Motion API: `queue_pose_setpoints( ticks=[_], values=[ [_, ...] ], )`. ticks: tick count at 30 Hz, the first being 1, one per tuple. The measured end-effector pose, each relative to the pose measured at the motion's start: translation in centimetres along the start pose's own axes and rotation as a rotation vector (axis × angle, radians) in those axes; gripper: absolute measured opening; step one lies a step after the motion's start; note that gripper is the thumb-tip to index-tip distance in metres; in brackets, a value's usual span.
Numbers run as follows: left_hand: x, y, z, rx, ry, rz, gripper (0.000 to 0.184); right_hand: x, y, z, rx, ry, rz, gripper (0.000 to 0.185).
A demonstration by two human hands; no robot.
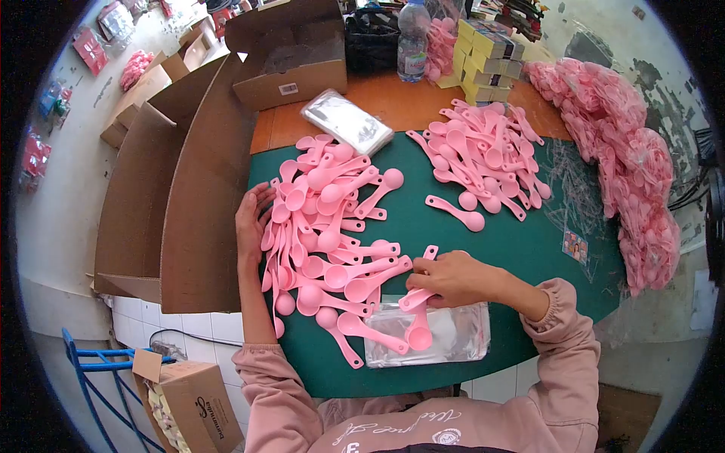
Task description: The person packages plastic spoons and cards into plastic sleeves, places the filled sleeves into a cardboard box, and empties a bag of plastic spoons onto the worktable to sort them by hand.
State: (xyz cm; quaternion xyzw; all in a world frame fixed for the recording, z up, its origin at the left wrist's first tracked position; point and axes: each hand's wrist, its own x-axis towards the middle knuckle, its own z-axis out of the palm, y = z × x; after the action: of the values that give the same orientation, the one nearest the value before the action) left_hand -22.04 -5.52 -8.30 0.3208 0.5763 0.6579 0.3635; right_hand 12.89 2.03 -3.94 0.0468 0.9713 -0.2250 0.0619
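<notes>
A heap of pink measuring spoons point(325, 204) covers the left side of the green tabletop. Against the heap's left edge rests my left hand point(251, 225), its fingers stretched out along the spoons. My right hand point(457, 279) is closed around the handle of a pink spoon point(418, 334), whose bowl points down toward me. Another spoon handle point(430, 252) sticks out beyond its fingers, and I cannot tell if it is gripped too. Below this hand lies a stack of clear plastic bags point(453, 340), partly under the spoons.
A second spoon pile point(483, 151) lies at the back right. Bagged pink spoons point(627, 151) are heaped along the right edge. Behind are a bag pack point(349, 121), a water bottle point(412, 45) and yellow-edged card stacks point(483, 64). An open cardboard box point(204, 181) stands left.
</notes>
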Motion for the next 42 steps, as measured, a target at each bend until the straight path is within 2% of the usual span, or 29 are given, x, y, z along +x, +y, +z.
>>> queue_pose_setpoints(
  ticks=[4,6,10,12,16,18,22,24,26,28,30,32,33,35,36,38,39,41,42],
  values=[
    [0.0,0.0,0.0,0.012,0.01,-0.012,0.044,0.1,-0.5,0.8,-0.112,0.06,0.053,0.03],
    [0.0,-0.1,-0.1,0.006,0.001,-0.011,0.044,0.2,-0.4,0.7,-0.192,0.096,-0.058,0.027],
    [0.2,-0.3,-0.4,-0.007,-0.01,-0.012,0.044,-0.2,0.6,0.4,-0.246,0.104,-0.083,0.026],
    [0.2,-0.3,-0.3,-0.009,-0.015,-0.005,0.044,-0.4,1.1,-0.5,-0.155,0.028,-0.023,0.027],
    [-0.1,-0.1,0.0,0.001,-0.001,-0.004,0.045,-0.1,-0.4,-1.8,0.023,-0.02,-0.081,0.028],
    [0.0,-0.2,-0.2,-0.003,-0.006,-0.007,0.044,0.4,-1.1,-1.4,-0.013,-0.183,-0.076,0.025],
    [-0.1,0.0,0.0,0.012,-0.006,0.003,0.044,0.7,-0.1,-0.9,-0.094,-0.195,-0.087,0.028],
    [0.0,0.0,-0.1,0.016,-0.007,0.001,0.044,0.2,0.6,-1.4,-0.013,-0.133,-0.051,0.031],
    [0.0,0.0,0.0,0.018,-0.003,-0.009,0.044,-0.7,1.7,-4.4,-0.017,-0.092,0.154,0.033],
    [-0.2,0.2,0.1,0.011,0.005,-0.01,0.043,-1.9,4.8,-6.7,0.021,0.176,0.257,0.033],
    [0.0,-0.1,-0.1,0.004,0.008,-0.006,0.042,-2.4,8.8,-8.7,-0.202,0.221,0.598,0.034],
    [0.0,-0.1,0.0,-0.002,0.01,-0.006,0.041,-2.9,11.5,-10.2,-0.304,0.379,0.529,0.04],
    [-0.2,0.1,0.1,0.003,0.008,-0.004,0.041,-2.5,10.8,-10.0,-0.303,0.379,0.525,0.04],
    [-0.2,0.3,0.2,0.007,0.014,0.001,0.041,-0.8,8.1,-9.2,-0.78,0.499,0.775,0.05],
    [-0.2,0.3,0.2,0.007,0.011,0.0,0.04,0.5,7.2,-8.2,-0.79,0.6,0.664,0.063],
    [-0.3,0.3,0.2,0.007,0.012,-0.006,0.04,2.5,3.6,-6.7,-0.339,0.331,0.289,0.069],
    [-0.3,0.3,0.3,0.008,0.013,-0.003,0.039,3.7,2.2,-5.3,-0.131,0.363,0.051,0.064],
    [-0.2,0.2,0.2,0.008,0.009,-0.001,0.039,5.4,-0.2,-2.0,-0.142,0.348,-0.078,0.061],
    [-0.1,0.1,0.0,0.002,0.006,0.002,0.039,6.1,-0.7,-0.5,-0.142,0.346,-0.074,0.061]
  ],
)
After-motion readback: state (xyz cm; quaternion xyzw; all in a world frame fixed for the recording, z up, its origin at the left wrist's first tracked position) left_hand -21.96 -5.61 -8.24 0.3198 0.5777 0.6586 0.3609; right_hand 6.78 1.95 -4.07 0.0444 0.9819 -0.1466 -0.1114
